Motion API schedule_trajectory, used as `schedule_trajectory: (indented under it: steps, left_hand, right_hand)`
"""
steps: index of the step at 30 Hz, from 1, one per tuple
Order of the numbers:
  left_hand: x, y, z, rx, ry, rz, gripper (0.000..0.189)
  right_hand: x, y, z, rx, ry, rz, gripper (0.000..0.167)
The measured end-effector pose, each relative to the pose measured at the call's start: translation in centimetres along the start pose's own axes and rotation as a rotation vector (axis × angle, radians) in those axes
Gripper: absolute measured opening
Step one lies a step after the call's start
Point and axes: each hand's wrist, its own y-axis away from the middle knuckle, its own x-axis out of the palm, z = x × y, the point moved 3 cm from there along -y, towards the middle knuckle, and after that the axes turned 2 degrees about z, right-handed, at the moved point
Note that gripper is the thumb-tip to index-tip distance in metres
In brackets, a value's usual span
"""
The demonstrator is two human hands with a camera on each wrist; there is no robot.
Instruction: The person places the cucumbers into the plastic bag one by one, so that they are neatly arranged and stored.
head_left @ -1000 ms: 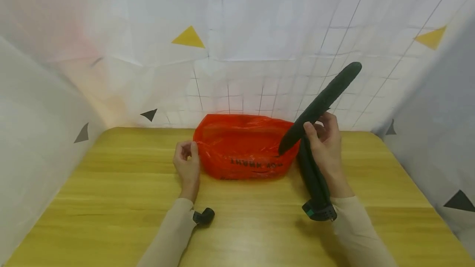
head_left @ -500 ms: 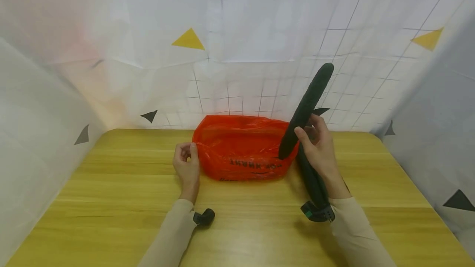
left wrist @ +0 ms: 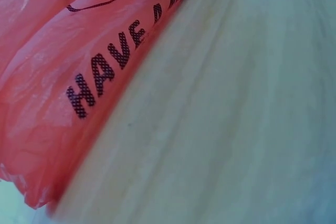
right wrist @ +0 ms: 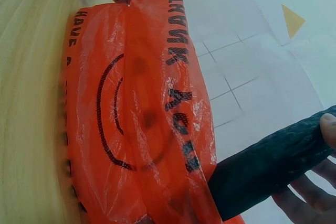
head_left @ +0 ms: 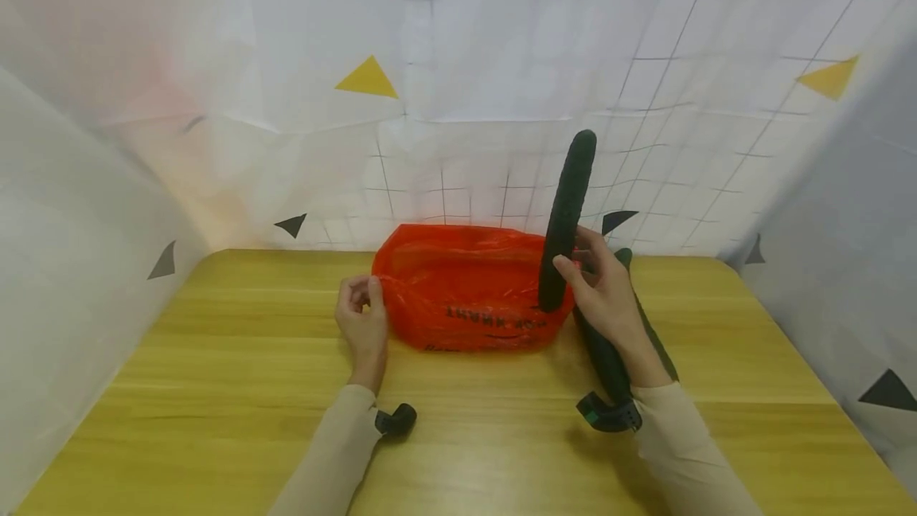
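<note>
A red plastic bag (head_left: 458, 293) with black print stands on the table, its mouth spread wide. At its left rim my left hand (head_left: 362, 317) pinches the plastic between thumb and fingers. My right hand (head_left: 602, 285) grips a dark green cucumber (head_left: 569, 197) near its lower half, almost upright at the bag's right side. In the right wrist view the lower end of the cucumber (right wrist: 273, 169) goes behind the bag's printed wall (right wrist: 142, 108). Printed lettering fills the bag's side (left wrist: 79, 61) in the left wrist view, where the left hand is not visible.
More cucumbers (head_left: 605, 361) lie on the wooden table (head_left: 473, 444) to the right of the bag, partly hidden under the right hand and wrist. White sheets (head_left: 487, 46) with grid lines and triangles enclose the back and sides.
My right hand has shifted left and swung the cucumber from a rightward slant to nearly upright, its lower end at the bag's right opening. My left hand has stayed at the rim.
</note>
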Motion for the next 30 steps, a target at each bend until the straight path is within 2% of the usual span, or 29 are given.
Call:
schedule_trajectory:
  steps: [3, 10, 16, 21, 24, 30]
  left_hand:
    - [-0.1, 0.0, 0.0, -0.001, 0.006, -0.002, 0.024]
    - [-0.4, 0.0, 0.0, -0.007, -0.012, -0.012, 0.026]
    - [-0.4, 0.0, 0.1, -0.012, -0.015, -0.013, 0.024]
    - [-0.4, 0.0, 0.0, -0.024, -0.013, -0.017, 0.021]
    - [-0.4, 0.1, -0.6, -0.021, -0.014, -0.013, 0.021]
    - [-0.4, 0.5, -3.0, -0.001, -0.020, 0.003, 0.020]
  right_hand:
    - [0.5, -0.2, -0.2, -0.028, 0.004, 0.026, 0.048]
    - [2.2, -0.7, -3.4, -0.035, 0.025, 0.103, 0.052]
    - [3.1, -1.0, -3.5, -0.064, 0.013, 0.154, 0.050]
    - [4.0, -1.3, -3.1, -0.134, 0.063, 0.189, 0.050]
    - [4.6, -1.4, -3.0, -0.157, 0.104, 0.213, 0.049]
    - [5.8, -1.4, -2.6, -0.168, 0.148, 0.276, 0.047]
